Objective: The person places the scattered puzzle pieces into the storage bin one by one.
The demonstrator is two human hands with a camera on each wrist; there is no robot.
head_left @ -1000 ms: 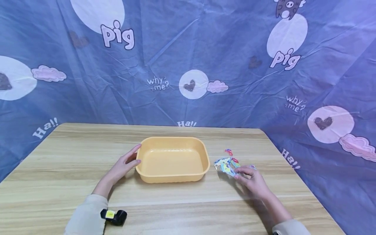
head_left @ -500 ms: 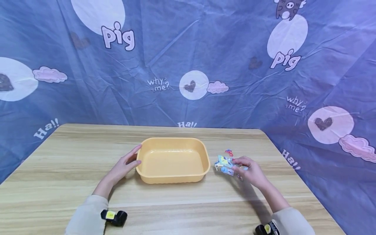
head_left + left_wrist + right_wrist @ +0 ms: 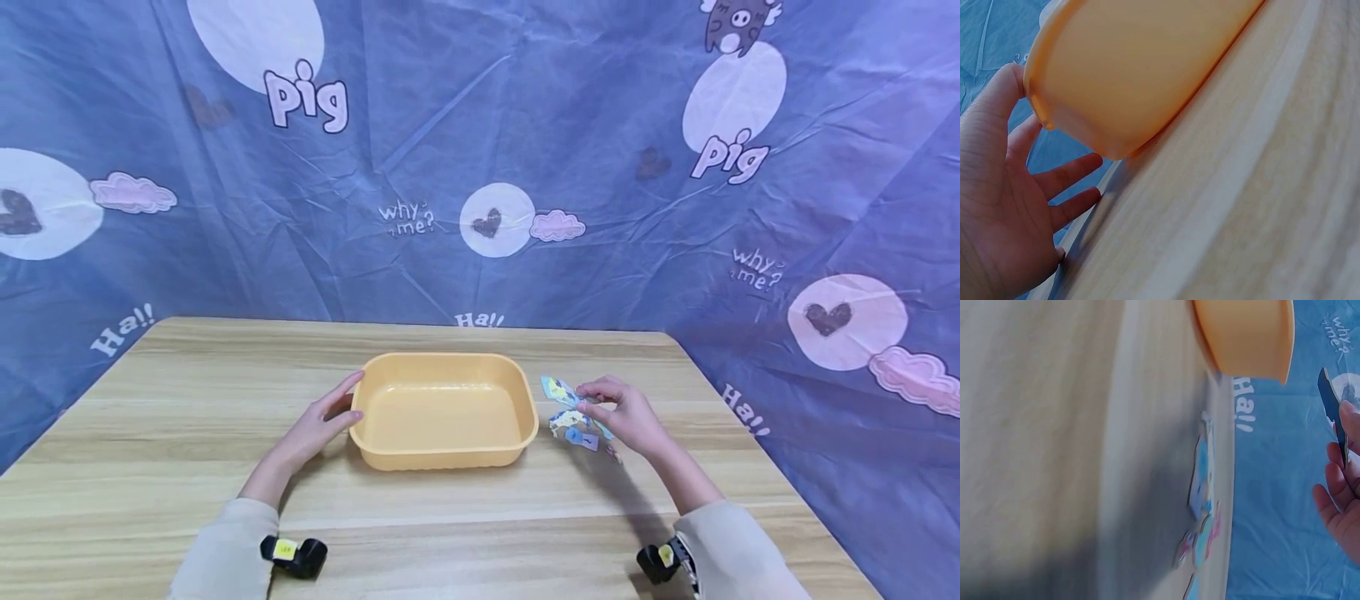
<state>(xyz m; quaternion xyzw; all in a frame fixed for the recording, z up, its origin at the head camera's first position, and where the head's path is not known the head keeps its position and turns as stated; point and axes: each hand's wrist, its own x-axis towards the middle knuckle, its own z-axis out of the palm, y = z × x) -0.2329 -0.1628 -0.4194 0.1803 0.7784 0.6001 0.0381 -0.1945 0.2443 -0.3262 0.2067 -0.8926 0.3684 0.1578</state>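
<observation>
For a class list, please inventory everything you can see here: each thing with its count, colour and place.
table: one, pale wood, across the lower head view
cloth: one as far as seen, blue with printed motifs, behind and beside the table
tray: one, pale orange, on the table near its middle
loose pieces: several, exact count unclear, mainly blue, white and pink, right of the tray
held piece: one, blue and yellow, above the table
left hand: one, touching the tray's left end
right hand: one, pinching the held piece
sleeves: two, off-white, one per arm
cameras: two, black with yellow labels, one per wrist
</observation>
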